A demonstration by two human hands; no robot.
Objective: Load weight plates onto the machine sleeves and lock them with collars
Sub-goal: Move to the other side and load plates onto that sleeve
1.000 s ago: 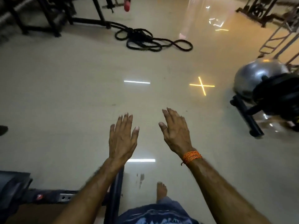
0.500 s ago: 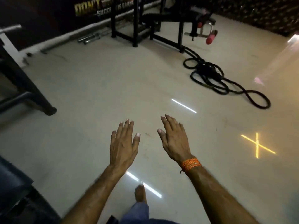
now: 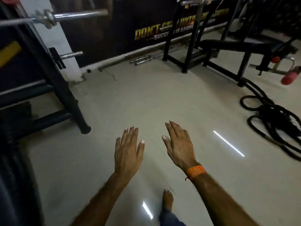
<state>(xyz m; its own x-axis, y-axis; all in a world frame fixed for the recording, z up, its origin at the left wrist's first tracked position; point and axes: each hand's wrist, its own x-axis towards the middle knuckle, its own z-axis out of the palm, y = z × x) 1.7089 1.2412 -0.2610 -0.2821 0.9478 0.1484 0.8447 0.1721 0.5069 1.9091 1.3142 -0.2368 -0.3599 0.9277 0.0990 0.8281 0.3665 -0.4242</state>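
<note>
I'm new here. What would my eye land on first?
The left hand and right hand spread open over the pale floor at centre, holding nothing; an orange thread wristband circles the right wrist. A thick black coiled rope lies on the floor at right, and a chrome barbell juts in at upper left.

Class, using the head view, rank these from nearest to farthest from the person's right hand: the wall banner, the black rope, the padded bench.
Measured from the right hand:
1. the black rope, coiled on the floor to the right.
2. the padded bench, beyond the rope, upper right.
3. the wall banner, on the far wall behind the bench frame.
</note>
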